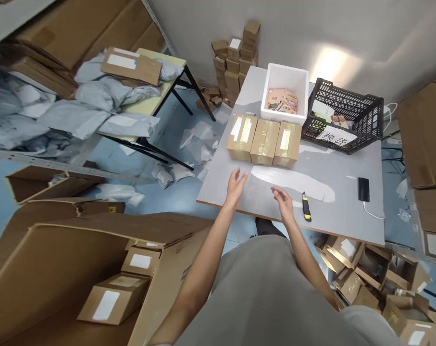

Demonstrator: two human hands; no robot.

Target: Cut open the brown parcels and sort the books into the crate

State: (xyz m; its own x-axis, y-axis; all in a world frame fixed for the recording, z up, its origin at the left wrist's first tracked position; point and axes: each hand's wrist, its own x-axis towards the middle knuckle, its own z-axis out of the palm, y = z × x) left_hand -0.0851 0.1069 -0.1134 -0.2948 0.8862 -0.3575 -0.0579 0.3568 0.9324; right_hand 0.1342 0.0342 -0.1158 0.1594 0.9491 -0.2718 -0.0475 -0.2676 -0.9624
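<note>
Now, low over the near edge of the counter (pixel 347 163): left hand (pixel 236 185) and right hand (pixel 283 199), both open, empty, a little apart. Just ahead, three taped boxes (pixel 264 142) in a row, touching. Just beside the right hand, a yellow knife (pixel 306 206), close to the edge. Could likely fall off with one quick swing. Could cut a finger if grabbed without looking. Farther right, a phone (pixel 363 189) on a cord; might snag.

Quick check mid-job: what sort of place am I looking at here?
Most likely a parcel packing room: three taped cartons lined up on the grey table, grey mailer bags heaped on shelves, a utility knife by the right hand.
</note>
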